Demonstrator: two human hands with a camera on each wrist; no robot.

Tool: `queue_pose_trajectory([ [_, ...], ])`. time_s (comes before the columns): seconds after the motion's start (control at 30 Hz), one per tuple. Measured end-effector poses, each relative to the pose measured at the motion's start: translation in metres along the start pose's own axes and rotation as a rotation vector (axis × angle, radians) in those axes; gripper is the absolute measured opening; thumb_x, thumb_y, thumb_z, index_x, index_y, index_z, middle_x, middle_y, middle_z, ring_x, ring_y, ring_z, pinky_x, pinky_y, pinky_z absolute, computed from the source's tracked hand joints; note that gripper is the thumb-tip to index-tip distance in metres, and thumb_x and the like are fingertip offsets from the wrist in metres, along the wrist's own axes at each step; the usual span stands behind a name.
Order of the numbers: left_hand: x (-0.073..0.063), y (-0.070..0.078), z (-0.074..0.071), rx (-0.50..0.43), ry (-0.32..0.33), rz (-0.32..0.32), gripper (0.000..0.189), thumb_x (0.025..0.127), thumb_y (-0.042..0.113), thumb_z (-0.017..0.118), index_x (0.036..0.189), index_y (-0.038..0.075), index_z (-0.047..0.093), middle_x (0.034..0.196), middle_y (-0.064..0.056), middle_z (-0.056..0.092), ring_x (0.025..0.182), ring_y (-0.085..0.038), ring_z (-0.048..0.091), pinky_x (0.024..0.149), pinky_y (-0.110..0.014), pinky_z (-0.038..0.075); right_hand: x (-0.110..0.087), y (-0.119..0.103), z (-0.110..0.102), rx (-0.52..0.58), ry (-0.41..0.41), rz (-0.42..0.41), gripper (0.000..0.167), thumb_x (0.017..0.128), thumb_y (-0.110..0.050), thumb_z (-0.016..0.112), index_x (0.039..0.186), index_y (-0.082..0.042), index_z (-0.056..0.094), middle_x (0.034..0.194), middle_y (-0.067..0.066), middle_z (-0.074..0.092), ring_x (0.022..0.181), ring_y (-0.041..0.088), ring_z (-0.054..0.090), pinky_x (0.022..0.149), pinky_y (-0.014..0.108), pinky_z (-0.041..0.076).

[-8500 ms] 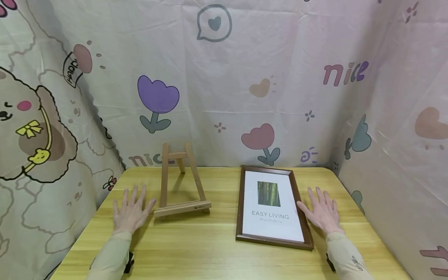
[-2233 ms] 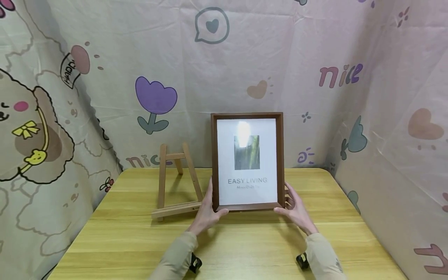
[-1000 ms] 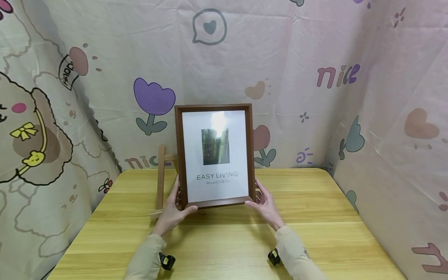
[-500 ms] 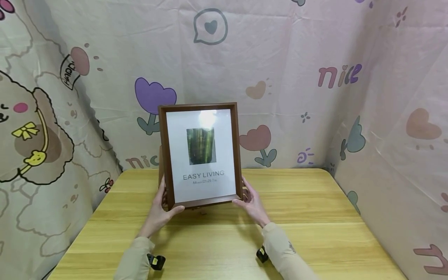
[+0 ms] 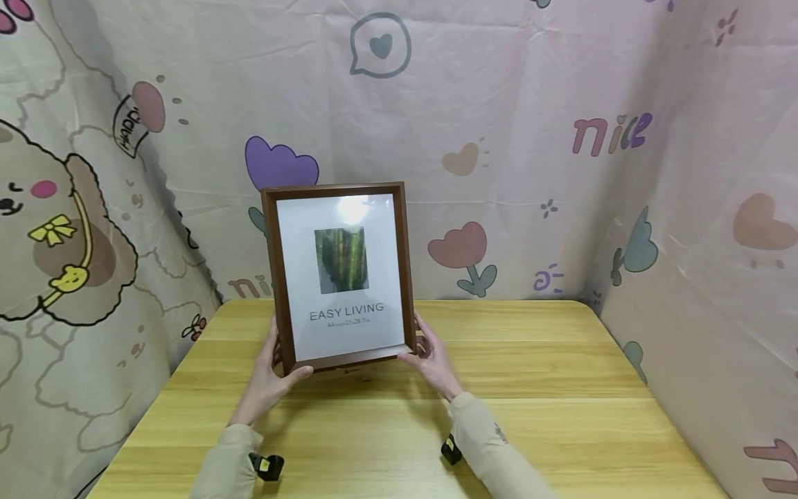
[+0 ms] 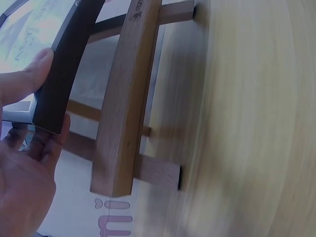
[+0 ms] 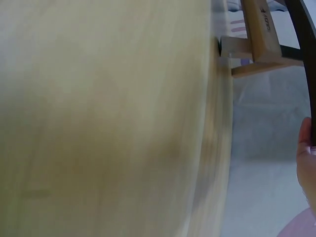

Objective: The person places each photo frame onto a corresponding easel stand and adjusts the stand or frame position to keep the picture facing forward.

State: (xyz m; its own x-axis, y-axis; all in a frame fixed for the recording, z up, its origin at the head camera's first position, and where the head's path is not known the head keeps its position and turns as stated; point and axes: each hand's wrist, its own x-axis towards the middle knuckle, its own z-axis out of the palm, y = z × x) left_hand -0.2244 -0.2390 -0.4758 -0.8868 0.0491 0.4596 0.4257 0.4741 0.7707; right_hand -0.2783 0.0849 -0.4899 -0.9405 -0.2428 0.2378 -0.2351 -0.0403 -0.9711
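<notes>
Both hands hold a brown picture frame [image 5: 341,308] upright, its left bottom corner a little lower than the right. My left hand [image 5: 263,388] grips the lower left corner, thumb on the front and fingers behind. At the lower right corner, my right hand [image 5: 436,366] grips it the same way. A wooden easel [image 6: 121,113] stands behind the frame, almost wholly hidden in the head view. From the left wrist, the frame's bottom edge appears above the easel's ledge, with a gap between them. The right wrist view shows the ledge's other end [image 7: 261,32].
The wooden table [image 5: 536,388] carries the easel. A patterned cloth [image 5: 386,125] hangs behind the table and along both sides. Small black cameras [image 5: 268,467] are worn at both wrists.
Earlier the frame lay flat at the right, with both hands resting on the table. It was then gripped, raised upright and carried left in front of the easel, which it now covers.
</notes>
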Motion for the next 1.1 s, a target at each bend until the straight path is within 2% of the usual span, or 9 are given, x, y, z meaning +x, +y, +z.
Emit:
queue_pose_trajectory([
  [0.1,-0.001,-0.002,-0.004,0.002,0.011,0.001,0.122,0.081,0.005,0.083,0.163,0.029,-0.004,0.166,-0.022,0.022,0.125,0.012,0.039,0.096,0.005,0.032,0.002,0.002,0.006,0.015,-0.005,0.002,0.096,0.083,0.011,0.071,0.161,-0.022,0.027,0.148,0.018,0.048,0.112,0.021,0.060,0.089,0.023,0.055],
  [0.17,-0.002,-0.003,-0.007,0.012,0.016,-0.004,0.122,0.081,0.005,0.083,0.163,0.030,-0.004,0.165,-0.022,0.024,0.123,0.017,0.035,0.095,0.005,0.032,0.004,0.004,0.011,0.022,-0.013,-0.004,0.096,0.083,0.012,0.071,0.161,-0.022,0.026,0.151,0.017,0.044,0.114,0.025,0.060,0.089,0.024,0.056],
  [0.53,-0.006,-0.012,-0.019,0.021,0.026,-0.032,0.121,0.082,0.004,0.081,0.163,0.030,-0.005,0.163,-0.024,0.029,0.120,0.016,0.040,0.093,0.001,0.034,0.009,0.013,0.036,-0.030,-0.012,-0.029,0.095,0.085,0.013,0.066,0.162,-0.018,0.020,0.159,0.021,0.029,0.127,0.045,0.053,0.101,0.039,0.057],
  [0.67,-0.008,-0.017,-0.023,0.028,0.015,-0.072,0.122,0.083,0.005,0.081,0.162,0.033,-0.008,0.165,-0.022,0.025,0.131,-0.010,0.047,0.107,-0.027,0.045,0.011,0.015,0.042,-0.038,-0.018,-0.032,0.095,0.086,0.014,0.065,0.162,-0.019,0.019,0.159,0.024,0.027,0.130,0.051,0.052,0.099,0.039,0.058],
  [0.73,-0.008,-0.021,-0.024,0.023,0.010,-0.078,0.123,0.083,0.005,0.081,0.162,0.033,-0.009,0.165,-0.022,0.023,0.134,-0.016,0.045,0.109,-0.029,0.044,0.012,0.016,0.044,-0.036,-0.020,-0.033,0.094,0.087,0.014,0.064,0.163,-0.019,0.019,0.160,0.025,0.025,0.130,0.053,0.051,0.097,0.038,0.058],
  [0.83,-0.010,-0.026,-0.024,-0.016,0.006,-0.067,0.123,0.083,0.002,0.080,0.162,0.032,-0.009,0.165,-0.026,0.020,0.133,-0.003,0.043,0.108,-0.012,0.039,0.012,0.017,0.046,-0.033,-0.025,-0.040,0.094,0.086,0.016,0.063,0.162,-0.017,0.019,0.158,0.026,0.026,0.129,0.056,0.051,0.096,0.038,0.059],
  [0.9,-0.011,-0.029,-0.023,-0.036,0.009,-0.062,0.123,0.083,0.001,0.079,0.162,0.032,-0.009,0.164,-0.028,0.020,0.125,0.012,0.040,0.097,0.003,0.031,0.013,0.018,0.047,-0.035,-0.031,-0.052,0.093,0.086,0.018,0.062,0.162,-0.015,0.020,0.157,0.027,0.027,0.128,0.058,0.051,0.095,0.040,0.060],
  [1.03,-0.012,-0.032,-0.024,-0.039,0.016,-0.063,0.122,0.084,0.000,0.079,0.162,0.031,-0.009,0.163,-0.029,0.021,0.119,0.017,0.039,0.093,0.004,0.031,0.014,0.020,0.049,-0.044,-0.035,-0.062,0.093,0.085,0.019,0.062,0.162,-0.013,0.021,0.152,0.027,0.031,0.128,0.058,0.050,0.094,0.043,0.060],
  [1.1,-0.013,-0.033,-0.025,-0.039,0.012,-0.081,0.122,0.084,0.001,0.079,0.162,0.033,-0.010,0.165,-0.027,0.018,0.128,0.000,0.046,0.109,-0.015,0.041,0.015,0.020,0.051,-0.046,-0.032,-0.062,0.093,0.085,0.019,0.062,0.162,-0.012,0.021,0.149,0.027,0.033,0.127,0.059,0.051,0.094,0.045,0.060],
])
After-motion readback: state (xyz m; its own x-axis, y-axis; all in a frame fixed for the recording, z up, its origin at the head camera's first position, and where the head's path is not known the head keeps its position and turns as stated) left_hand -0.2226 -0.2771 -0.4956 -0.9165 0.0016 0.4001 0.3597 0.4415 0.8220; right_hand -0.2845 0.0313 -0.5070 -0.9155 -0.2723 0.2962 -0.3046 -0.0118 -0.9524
